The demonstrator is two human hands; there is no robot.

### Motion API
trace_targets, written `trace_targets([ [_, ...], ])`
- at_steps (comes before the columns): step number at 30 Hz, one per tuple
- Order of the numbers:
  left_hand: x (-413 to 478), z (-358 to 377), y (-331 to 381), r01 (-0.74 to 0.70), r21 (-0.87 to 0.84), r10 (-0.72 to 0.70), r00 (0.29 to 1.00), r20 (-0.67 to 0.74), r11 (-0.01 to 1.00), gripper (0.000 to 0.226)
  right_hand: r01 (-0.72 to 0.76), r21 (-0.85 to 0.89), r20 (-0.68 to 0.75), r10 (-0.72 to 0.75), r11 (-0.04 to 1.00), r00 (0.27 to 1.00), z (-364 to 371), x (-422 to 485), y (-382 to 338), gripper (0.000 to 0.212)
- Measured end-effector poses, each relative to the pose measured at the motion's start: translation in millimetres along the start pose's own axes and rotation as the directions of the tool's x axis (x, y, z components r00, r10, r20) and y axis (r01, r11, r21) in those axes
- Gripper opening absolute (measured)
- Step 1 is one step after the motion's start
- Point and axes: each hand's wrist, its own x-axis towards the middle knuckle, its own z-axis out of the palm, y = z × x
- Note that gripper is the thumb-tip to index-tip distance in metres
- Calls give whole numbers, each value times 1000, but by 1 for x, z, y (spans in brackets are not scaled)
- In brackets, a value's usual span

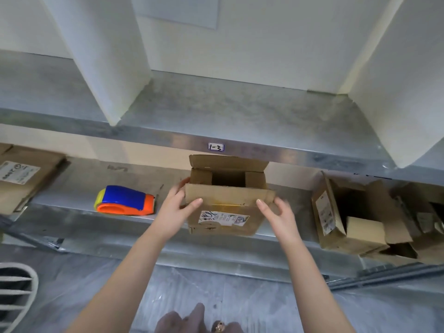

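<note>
Left hand [179, 205]: grips cardboard box [225, 205], left corner.
Right hand [278, 212]: thumb on flap; grip unclear.
Edge: box at shelf [79, 188] front.
Sides: tape dispenser [125, 200] left, open carton [348, 217] right, both apart.

A blue, orange and yellow tape dispenser [125, 201] lies on its side on the lower metal shelf [72, 212], with a labelled cardboard parcel [24, 179] well apart at the far left. At the right end of that shelf stand open, crumpled cartons [346, 219], one bearing a white label. The upper shelf [240, 109] carries a small tag [215, 147] marked "1-3" on its front edge and white dividers [101, 56] standing on it.
</note>
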Motion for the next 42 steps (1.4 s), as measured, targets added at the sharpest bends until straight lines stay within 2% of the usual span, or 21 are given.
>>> trace_targets([
  [1, 3, -2, 1, 9, 19, -8, 1000, -13, 1000, 56, -5, 3, -14, 5, 1000, 1000, 0, 1, -1, 78],
  [3, 10, -8, 4, 67, 5, -67, 998, -12, 998, 56, 21, 50, -28, -20, 999, 999, -1, 6, -6, 78],
  [5, 20, -17, 10, 173, -106, -170, 985, 35, 979, 72, 42, 88, 12, -43, 995, 999, -3, 13, -12, 79],
  [7, 31, -26, 16, 258, -166, -245, 965, 92, 952, 87, 14, 82, 92, -22, 997, 996, -7, 21, -21, 95],
  [9, 41, -35, 18, 259, -92, -250, 964, 92, 962, 96, 2, 31, 175, -8, 1000, 985, -10, 29, -30, 108],
  [11, 50, -41, 19, 217, -39, -213, 972, 99, 975, 98, -25, 18, 246, 20, 1000, 969, -10, 36, -38, 111],
  [14, 60, -43, 23, 192, -91, -171, 964, 205, 977, 91, -80, 57, 312, 58, 995, 948, -12, 43, -45, 104],
  [16, 59, -42, 24, 174, -115, -146, 966, 215, 978, 73, -66, 71, 317, 40, 995, 948, -13, 44, -43, 81],
  [19, 51, -39, 14, 84, 19, -85, 984, 155, 996, 54, -24, 48, 289, 9, 999, 957, -9, 37, -35, 61],
  [22, 42, -37, 6, 117, -52, -109, 985, 132, 992, 55, -9, 67, 249, -8, 998, 968, -7, 30, -29, 60],
  [26, 30, -34, 4, 138, -62, -124, 974, 190, 989, 59, 15, 66, 212, -29, 998, 977, -7, 21, -16, 61],
  [29, 24, -31, 3, 155, -104, -134, 974, 182, 982, 59, 11, 72, 194, -25, 997, 981, -6, 18, -12, 63],
  [35, 21, -30, 1, 190, -138, -163, 969, 187, 972, 67, -14, 70, 196, 0, 997, 981, -10, 16, -18, 63],
  [42, 4, -38, -12, 250, -140, -220, 955, 197, 958, 62, 31, 69, 245, -47, 997, 968, 3, 5, -5, 63],
])
